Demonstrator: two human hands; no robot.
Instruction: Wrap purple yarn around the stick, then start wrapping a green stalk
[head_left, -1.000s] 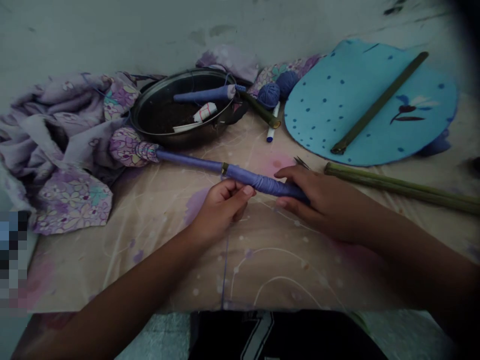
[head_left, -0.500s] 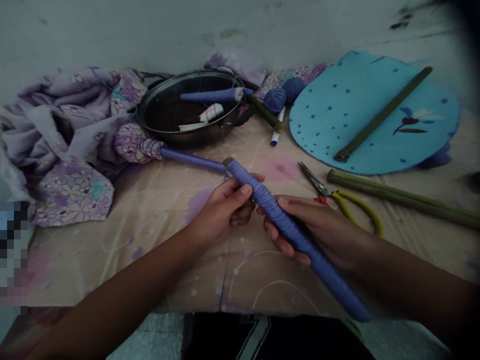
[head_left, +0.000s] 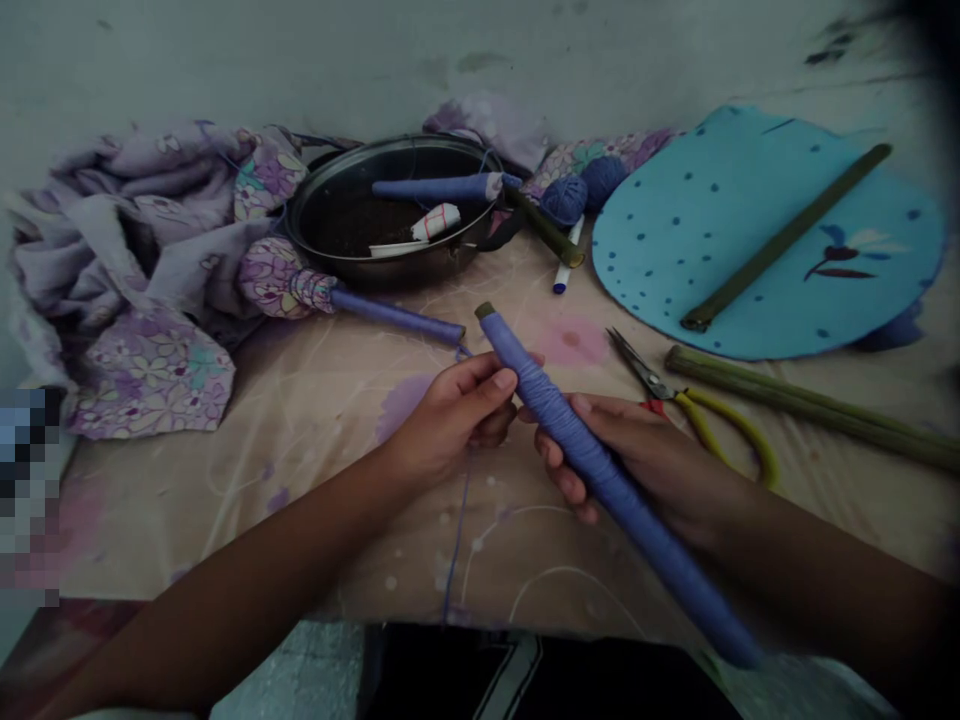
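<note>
Head view shows a thread-wrapped stick [head_left: 607,480] held slanting across the body, its bare tip up beside the left hand [head_left: 450,415], whose fingers curl closed against it, while the right hand [head_left: 626,450] cups it from beneath with fingers bent round. A thin blue thread [head_left: 454,540] hangs below the left hand; whether that hand pinches it, I can't tell. From where I stand, a slack grip could let the turns slip along the stick, and loose thread could snag on the yellow-handled pliers [head_left: 712,425] or tangle with the second wrapped stick [head_left: 394,317]
</note>
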